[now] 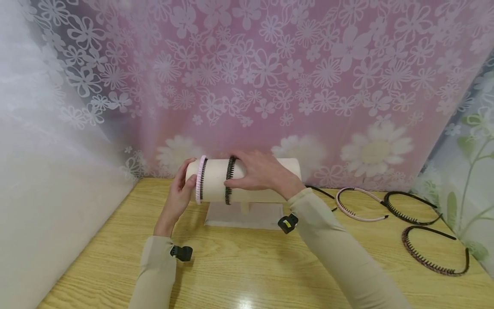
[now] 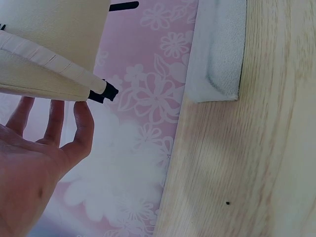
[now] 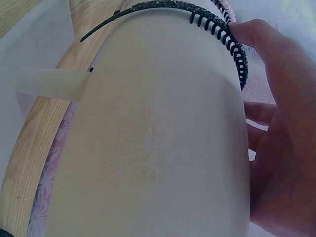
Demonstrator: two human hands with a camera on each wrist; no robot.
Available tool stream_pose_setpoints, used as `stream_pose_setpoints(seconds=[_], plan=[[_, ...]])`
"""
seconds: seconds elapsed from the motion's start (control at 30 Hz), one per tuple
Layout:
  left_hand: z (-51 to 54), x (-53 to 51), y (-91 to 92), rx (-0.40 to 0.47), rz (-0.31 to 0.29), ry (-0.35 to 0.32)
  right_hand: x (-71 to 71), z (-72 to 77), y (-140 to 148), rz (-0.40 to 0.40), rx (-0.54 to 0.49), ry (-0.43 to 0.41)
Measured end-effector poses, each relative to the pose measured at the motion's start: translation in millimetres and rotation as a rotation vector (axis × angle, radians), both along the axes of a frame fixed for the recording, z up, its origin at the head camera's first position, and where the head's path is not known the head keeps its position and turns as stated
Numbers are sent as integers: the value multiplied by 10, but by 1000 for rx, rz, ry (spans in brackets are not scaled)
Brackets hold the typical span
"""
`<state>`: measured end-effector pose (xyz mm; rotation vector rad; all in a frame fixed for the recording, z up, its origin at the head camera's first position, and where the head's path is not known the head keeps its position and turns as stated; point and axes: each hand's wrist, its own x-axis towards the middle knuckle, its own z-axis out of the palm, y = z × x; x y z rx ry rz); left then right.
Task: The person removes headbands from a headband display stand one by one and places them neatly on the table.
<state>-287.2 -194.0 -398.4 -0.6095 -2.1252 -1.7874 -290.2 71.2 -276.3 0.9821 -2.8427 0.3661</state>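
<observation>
A cream padded cylinder [image 1: 214,182] lies level on a display stand with a pale flat base [image 1: 243,216]. Round its left end sits a pink wrapped headband [image 1: 199,180] with dark teeth. My left hand [image 1: 179,195] grips that end, thumb at the front beside the pink band; in the left wrist view its fingertips touch the cylinder's edge. A dark speckled toothed headband [image 3: 173,6] arches over the cylinder farther right. My right hand [image 1: 260,169] holds this band, thumb [image 3: 254,32] on its front and fingers reaching behind the cylinder, partly hidden.
On the right of the wooden table [image 1: 231,270] lie a pink headband [image 1: 341,206], a black one [image 1: 405,214] and a brownish one [image 1: 428,265]. Another dark band [image 1: 322,192] is partly hidden behind my right arm. Flowered curtains [image 1: 270,86] hang behind and at both sides.
</observation>
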Motion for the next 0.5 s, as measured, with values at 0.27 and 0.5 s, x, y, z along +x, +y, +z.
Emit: stream_pose_setpoints(seconds=[0.27, 0.5], plan=[[-8, -1, 4, 18, -4, 7, 4, -9, 50, 7, -4, 14], [-4, 2, 8, 15, 3, 7, 3, -2, 100, 1, 14, 28]])
